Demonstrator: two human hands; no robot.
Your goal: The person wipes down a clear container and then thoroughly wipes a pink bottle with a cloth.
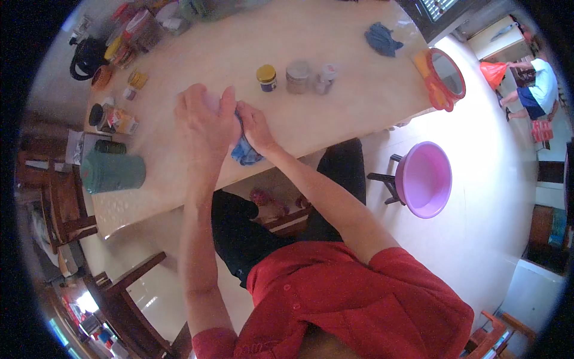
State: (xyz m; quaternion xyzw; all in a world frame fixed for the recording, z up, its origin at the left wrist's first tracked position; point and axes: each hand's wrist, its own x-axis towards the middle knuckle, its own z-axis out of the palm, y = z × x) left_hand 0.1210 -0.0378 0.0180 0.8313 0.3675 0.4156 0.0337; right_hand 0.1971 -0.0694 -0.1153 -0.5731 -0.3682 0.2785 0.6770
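My left hand (206,122) is curled over the table around a pale object, mostly hidden by the fingers and blurred, so I cannot make out its kind. Close against it, my right hand (256,128) grips a blue cloth (246,153), whose crumpled end hangs below the fingers at the table's near edge. Just beyond my hands stand a small dark jar with a yellow lid (266,78), a clear jar with a greyish lid (298,78) and a smaller clear container with a whitish top (326,79).
On the table (239,48) lie a crumpled blue-grey rag (383,39) and an orange-framed mirror (446,78). A green canister (113,171) and several jars stand left. A pink basin (424,179) rests on a stool at right. Another person (541,87) holds a red bag (493,73).
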